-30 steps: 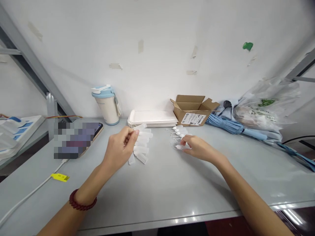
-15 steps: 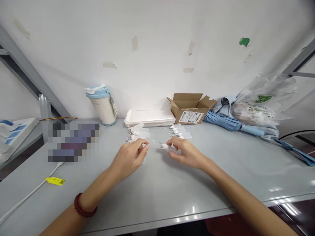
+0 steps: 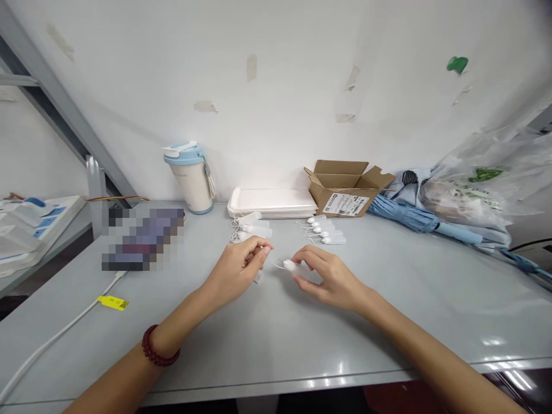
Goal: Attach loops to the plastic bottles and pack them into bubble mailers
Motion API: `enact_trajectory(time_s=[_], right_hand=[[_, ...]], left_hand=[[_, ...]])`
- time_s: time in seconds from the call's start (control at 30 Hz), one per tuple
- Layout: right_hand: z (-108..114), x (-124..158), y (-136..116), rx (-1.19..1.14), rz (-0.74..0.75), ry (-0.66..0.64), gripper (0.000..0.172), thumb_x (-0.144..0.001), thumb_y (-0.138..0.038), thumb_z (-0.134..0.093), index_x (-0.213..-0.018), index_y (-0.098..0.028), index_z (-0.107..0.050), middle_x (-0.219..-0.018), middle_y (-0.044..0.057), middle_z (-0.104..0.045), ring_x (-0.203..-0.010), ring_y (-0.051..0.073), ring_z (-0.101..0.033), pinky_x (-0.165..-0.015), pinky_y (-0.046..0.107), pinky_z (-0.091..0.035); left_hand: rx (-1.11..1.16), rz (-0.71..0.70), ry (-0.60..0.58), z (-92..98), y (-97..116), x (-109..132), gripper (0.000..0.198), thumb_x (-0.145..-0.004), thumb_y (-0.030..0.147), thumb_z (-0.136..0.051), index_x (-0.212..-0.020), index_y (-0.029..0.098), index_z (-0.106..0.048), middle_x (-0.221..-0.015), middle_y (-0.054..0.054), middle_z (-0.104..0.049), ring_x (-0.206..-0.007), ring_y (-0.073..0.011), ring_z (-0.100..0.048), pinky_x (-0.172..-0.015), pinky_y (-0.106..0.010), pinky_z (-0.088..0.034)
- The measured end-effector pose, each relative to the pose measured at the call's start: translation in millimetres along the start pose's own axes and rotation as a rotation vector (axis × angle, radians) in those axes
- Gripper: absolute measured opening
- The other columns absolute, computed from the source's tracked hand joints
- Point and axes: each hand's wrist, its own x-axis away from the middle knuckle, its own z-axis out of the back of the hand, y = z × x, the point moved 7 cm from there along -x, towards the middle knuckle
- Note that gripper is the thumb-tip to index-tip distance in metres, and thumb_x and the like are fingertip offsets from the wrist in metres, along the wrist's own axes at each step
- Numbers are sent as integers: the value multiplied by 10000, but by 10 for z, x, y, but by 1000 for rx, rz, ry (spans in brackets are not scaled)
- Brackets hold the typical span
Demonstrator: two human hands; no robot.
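My right hand (image 3: 330,273) grips a small translucent squeeze bottle (image 3: 302,268) with its fingers and thumb. The bottle's white tip, with a thin dark needle and a pale cord, points left toward my other hand. Thumb and index of my left hand (image 3: 241,264) are pinched together; whatever lies between them is too small to make out. Below that hand the end of another clear bottle (image 3: 258,277) peeks out, mostly hidden. Behind the hands lie similar bottles with cords: a left group (image 3: 256,231) and a right group (image 3: 330,233), several in all.
A stack of white trays (image 3: 273,202) and an open cardboard box (image 3: 342,192) stand by the wall. To the left are a tumbler (image 3: 190,181), a blurred-out object (image 3: 144,238) and a white cable (image 3: 60,330). A blue folded umbrella (image 3: 405,215) and plastic bag (image 3: 470,190) lie right.
The camera view has turned slightly, shifting the scene rightward. My right hand has brought the bottle a little nearer to me and to the left; my left hand keeps its pinch.
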Motion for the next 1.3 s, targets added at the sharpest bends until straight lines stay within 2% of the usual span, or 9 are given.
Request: enact_trajectory(time_s=[0.3, 0.57, 0.7, 1.3], right_hand=[[55, 7, -27, 6, 32, 95, 133, -849, -233, -523, -963, -165, -535, -784, 51, -597, -680, 134, -538, -589, 240, -419], [43, 7, -72, 24, 54, 63, 134, -863, -245, -498, -973, -173, -527, -795, 55, -608, -654, 128, -532, -571, 239, -419], [28, 5, -62, 26, 43, 41, 138, -859, -253, -504, -962, -165, -529, -778, 48, -604, -635, 122, -528, -555, 233, -411], [-21, 14, -59, -32, 18, 37, 131, -861, -260, -498, -966, -186, -520, -763, 30, -603, -613, 114, -524, -547, 224, -406]], left_hand=[[189, 61, -55, -44, 13, 0, 234, -862, 368, -476, -806, 172, -592, -659, 27, -510, -524, -87, -411, -501, -215, -363], [343, 151, -111, -138, -69, -6, 235, -838, 385, -507, -835, 167, -595, -553, 41, -460, -508, -100, -419, -494, -226, -358], [391, 167, -148, -181, -96, 6, 237, -842, 387, -506, -849, 170, -602, -579, 29, -495, -517, -102, -429, -496, -229, -363], [415, 175, -163, -211, -61, -9, 262, -821, 404, -515, -763, 160, -591, -591, 14, -514, -529, -104, -452, -498, -231, -378]])
